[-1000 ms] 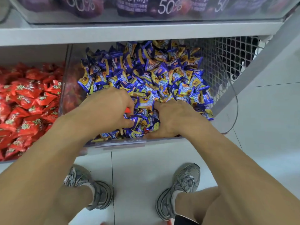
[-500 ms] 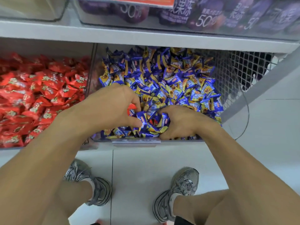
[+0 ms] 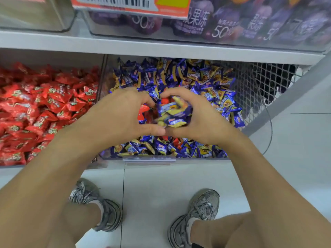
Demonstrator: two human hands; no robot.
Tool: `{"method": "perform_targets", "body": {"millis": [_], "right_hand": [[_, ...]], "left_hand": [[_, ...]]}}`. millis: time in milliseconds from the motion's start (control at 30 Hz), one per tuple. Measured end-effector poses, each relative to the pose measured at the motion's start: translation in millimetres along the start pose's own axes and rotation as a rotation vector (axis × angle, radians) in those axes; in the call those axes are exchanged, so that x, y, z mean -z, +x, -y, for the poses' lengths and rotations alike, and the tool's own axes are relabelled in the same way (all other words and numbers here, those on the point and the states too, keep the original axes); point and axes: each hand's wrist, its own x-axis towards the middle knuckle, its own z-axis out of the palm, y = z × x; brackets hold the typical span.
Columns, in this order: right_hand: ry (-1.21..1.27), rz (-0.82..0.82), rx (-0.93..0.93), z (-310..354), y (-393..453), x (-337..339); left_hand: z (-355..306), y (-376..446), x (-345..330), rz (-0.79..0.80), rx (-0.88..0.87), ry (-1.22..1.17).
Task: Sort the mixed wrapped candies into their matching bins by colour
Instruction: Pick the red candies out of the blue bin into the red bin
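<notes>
A clear bin (image 3: 148, 159) on the lower shelf holds a heap of blue-and-yellow wrapped candies (image 3: 179, 76). Both hands are over its front half, cupped together. My right hand (image 3: 202, 115) curls round a bunch of blue candies (image 3: 175, 113) lifted off the heap. My left hand (image 3: 118, 115) curls beside it, thumb touching the right thumb. Red wrapped candies (image 3: 143, 111) show in the gap between the hands, among the blue ones. The neighbouring bin on the left is full of red candies (image 3: 44, 108).
A white shelf board (image 3: 161, 47) runs just above the bins, with clear tubs of purple jelly packs (image 3: 232, 20) on it. A wire mesh panel (image 3: 259, 83) closes the right side. My two shoes (image 3: 195, 217) stand on the white tiled floor below.
Both hands have risen out of the heap with blue candies bunched between them, uncovering red candies underneath. The camera has tilted up and closer to the shelf.
</notes>
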Motion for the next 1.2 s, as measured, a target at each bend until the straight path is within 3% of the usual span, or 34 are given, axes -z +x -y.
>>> {"method": "perform_targets", "body": {"millis": [100, 300, 433, 500, 600, 767, 900, 967, 1067, 1200], "right_hand": [[-0.153, 0.063, -0.069, 0.7, -6.1, 12.7], [-0.192, -0.195, -0.029, 0.1, -21.6, 29.1], [-0.314, -0.272, -0.054, -4.8, -21.3, 23.3], [-0.315, -0.269, -0.09, -5.4, -22.3, 21.4], [-0.327, -0.269, -0.114, -6.9, -25.4, 25.1], [-0.338, -0.257, -0.002, -11.8, -28.1, 30.4], [-0.28, -0.287, 0.035, -11.6, -25.3, 26.1], [-0.263, -0.209, -0.013, -6.0, -20.1, 17.4], [-0.439, -0.057, -0.076, -8.2, -9.7, -0.9], [-0.647, -0.078, -0.096, -11.3, -2.1, -12.5]], "left_hand": [[0.7, 2.6, -9.4, 0.061, -0.012, 0.111], [-3.9, 7.9, -17.7, 0.12, -0.034, 0.06], [-5.0, 13.0, -19.5, -0.068, 0.014, 0.047], [-4.6, 15.9, -21.1, -0.107, 0.044, 0.079], [-6.7, 20.0, -25.3, -0.012, 0.034, 0.135], [-5.5, 24.9, -32.1, -0.04, -0.002, 0.172], [0.1, 22.1, -27.7, -0.065, 0.007, 0.05], [1.4, 17.3, -19.0, -0.105, 0.039, -0.049], [-1.0, 10.3, -9.4, -0.119, 0.074, -0.118], [-5.3, 12.8, -16.9, -0.1, 0.014, -0.159]]}}
